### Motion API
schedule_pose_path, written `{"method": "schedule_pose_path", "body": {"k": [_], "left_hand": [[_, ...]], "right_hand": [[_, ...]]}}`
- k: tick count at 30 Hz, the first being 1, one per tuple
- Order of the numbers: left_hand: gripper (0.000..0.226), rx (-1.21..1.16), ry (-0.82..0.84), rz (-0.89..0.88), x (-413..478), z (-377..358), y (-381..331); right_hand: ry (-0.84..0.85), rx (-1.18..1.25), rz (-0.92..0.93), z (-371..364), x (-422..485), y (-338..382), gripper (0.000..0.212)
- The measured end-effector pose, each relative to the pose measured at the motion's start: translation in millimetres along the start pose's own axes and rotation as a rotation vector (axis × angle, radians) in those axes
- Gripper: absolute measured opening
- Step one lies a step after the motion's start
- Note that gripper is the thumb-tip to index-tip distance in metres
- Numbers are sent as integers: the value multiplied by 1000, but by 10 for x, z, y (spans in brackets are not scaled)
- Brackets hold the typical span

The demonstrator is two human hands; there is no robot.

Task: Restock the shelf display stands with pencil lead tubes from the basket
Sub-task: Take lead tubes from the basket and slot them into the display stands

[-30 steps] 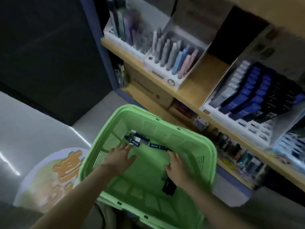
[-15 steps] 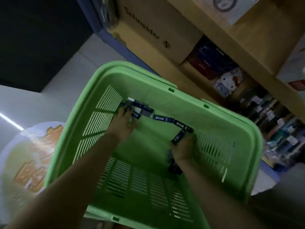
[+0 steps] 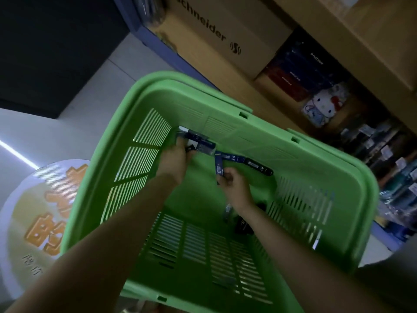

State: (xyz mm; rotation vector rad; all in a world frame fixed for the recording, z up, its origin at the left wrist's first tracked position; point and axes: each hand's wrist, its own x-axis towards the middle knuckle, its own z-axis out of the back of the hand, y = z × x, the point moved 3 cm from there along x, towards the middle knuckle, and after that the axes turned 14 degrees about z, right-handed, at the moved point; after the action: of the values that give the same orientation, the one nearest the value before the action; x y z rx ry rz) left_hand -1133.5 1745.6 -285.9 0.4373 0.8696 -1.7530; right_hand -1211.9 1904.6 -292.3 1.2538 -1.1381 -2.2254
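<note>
A green plastic basket [image 3: 352,199] fills the view, with both my arms reaching into it. Several dark blue pencil lead tubes [image 3: 257,164] lie along its far wall. My right hand [image 3: 233,188] pinches one blue lead tube [image 3: 218,164] that sticks up out of its curled fingers. My left hand [image 3: 174,160] is at the far left corner, its fingers curled on the lead tubes [image 3: 200,141] heaped there. More dark tubes [image 3: 242,225] lie under my right wrist, partly hidden.
Shelving stands behind the basket: a cardboard Schneider box [image 3: 225,39], dark blue and red boxes [image 3: 295,71], a cartoon-cat pouch [image 3: 325,105] and small stationery [image 3: 388,150] at right. A round floor sticker [image 3: 33,211] lies left of the basket.
The view has tilted down and closed in on the basket; the upper display stands have left the view. My right hand has lifted one blue tube. My left hand has reached into the far corner heap.
</note>
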Motion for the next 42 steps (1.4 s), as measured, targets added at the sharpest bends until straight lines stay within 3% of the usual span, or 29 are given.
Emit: {"method": "schedule_pose_path", "body": {"k": [2,4,6,9,11,15,17,19,26,30,35,39,42], "left_hand": [[24,-441,119,200,-132,-16,-66],[28,-682,221,323,-301,-11,-168],[30,-768,331,349,-485,39,-279],[19,-785,244,316,-573,149,-270],[15,-740,146,329,-596,256,-183],[13,-884,164,336,-740,437,-35],[13,-875,181,346,-838,493,35],[10,-873,197,344,-936,535,96],[10,-956,211,318,-1154,694,245],[9,-910,192,311,-1174,721,311],[14,-843,189,308,-1196,711,340],[26,-775,202,359,-1225,686,345],[27,-872,208,392,-1267,654,324]], "right_hand": [[-23,40,79,11,3,119,10],[-5,37,165,-22,-18,254,17],[73,40,229,-105,-67,396,19],[135,11,342,-171,-131,555,9],[108,-125,449,-152,-83,610,18],[161,-496,594,-153,215,642,40],[263,-661,575,-236,355,616,57],[262,-779,555,-308,447,601,65],[183,-1067,462,-493,551,592,48],[233,-1145,427,-528,590,595,47],[325,-1144,271,-520,482,476,46],[275,-1065,221,-498,326,335,45],[243,-961,176,-469,161,242,36]]}}
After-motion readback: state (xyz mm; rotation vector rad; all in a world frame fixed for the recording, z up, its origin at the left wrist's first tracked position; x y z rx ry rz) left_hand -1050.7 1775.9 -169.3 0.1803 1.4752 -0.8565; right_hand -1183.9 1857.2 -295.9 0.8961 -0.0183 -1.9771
